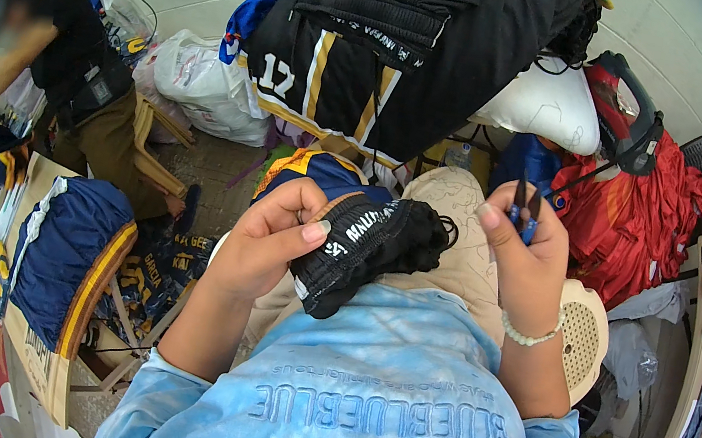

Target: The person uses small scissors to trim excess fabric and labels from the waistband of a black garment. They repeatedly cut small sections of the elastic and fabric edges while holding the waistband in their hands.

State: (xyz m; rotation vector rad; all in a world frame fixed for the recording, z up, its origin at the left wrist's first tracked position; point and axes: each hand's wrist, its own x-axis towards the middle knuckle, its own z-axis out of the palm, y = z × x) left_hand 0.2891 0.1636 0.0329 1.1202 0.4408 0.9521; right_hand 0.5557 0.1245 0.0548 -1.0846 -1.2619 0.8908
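Above my lap, my left hand [260, 236] pinches the waistband of a bunched black garment [371, 264] with white lettering and a drawcord, probably shorts. Thumb and forefinger press on its elastic edge, and the rest of the cloth hangs over toward my lap. My right hand [540, 255] holds small blue-handled thread snips [526, 213], their dark blades pointing away from me. The snips are apart from the cloth, to its right. Loose threads lie on my beige trousers [443, 193].
Black shorts with gold stripes [337, 78] are piled ahead. Red garments [639, 216] lie at right, near a beige perforated seat [582, 337]. Navy garments [74, 238] rest on a table at left. White plastic bags [206, 83] stand behind, where another person [71, 61] bends over.
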